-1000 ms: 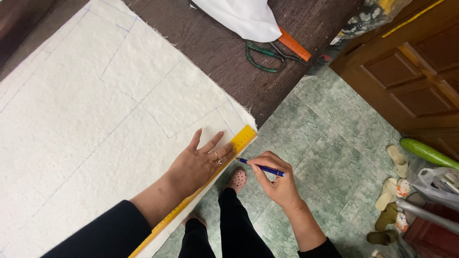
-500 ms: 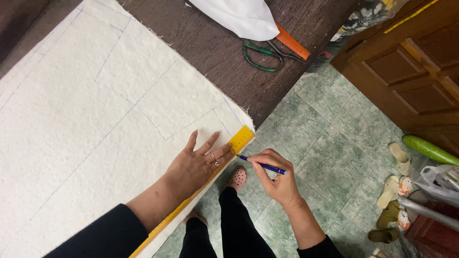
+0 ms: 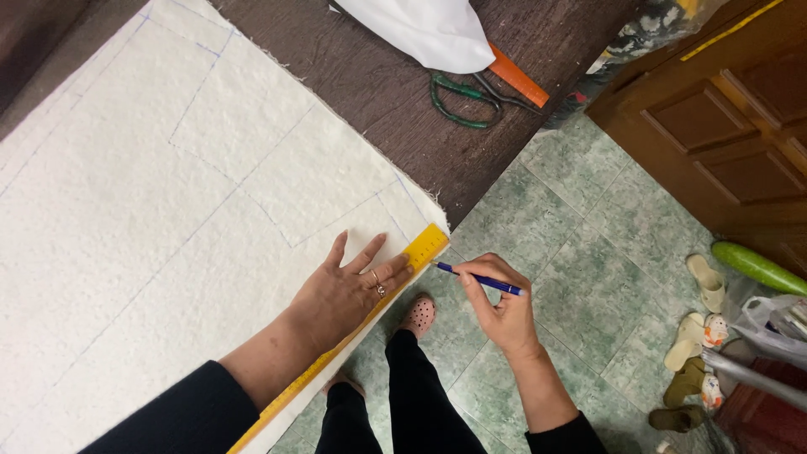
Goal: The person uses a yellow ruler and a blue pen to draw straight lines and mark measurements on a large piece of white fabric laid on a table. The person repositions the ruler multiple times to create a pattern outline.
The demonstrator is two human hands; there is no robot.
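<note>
A wide sheet of white fabric (image 3: 143, 210) marked with thin blue lines covers the dark wooden table (image 3: 395, 92). Along its near edge lies a yellow ruler (image 3: 424, 245). My left hand (image 3: 349, 290) presses flat on the ruler and the fabric, fingers spread, a ring on one finger. My right hand (image 3: 500, 307) grips a blue pen (image 3: 479, 280), whose tip sits just off the ruler's far end at the fabric's corner.
Green-handled scissors (image 3: 462, 101) and an orange ruler (image 3: 517, 76) lie on the table beside a white cloth bundle (image 3: 424, 29). Below is green tiled floor (image 3: 580, 252) with my legs, several sandals (image 3: 698, 336), a wooden door (image 3: 714, 126) and a green gourd (image 3: 756, 267).
The view has drifted slightly; both hands stay in about the same place, with the pen tip still at the ruler's end.
</note>
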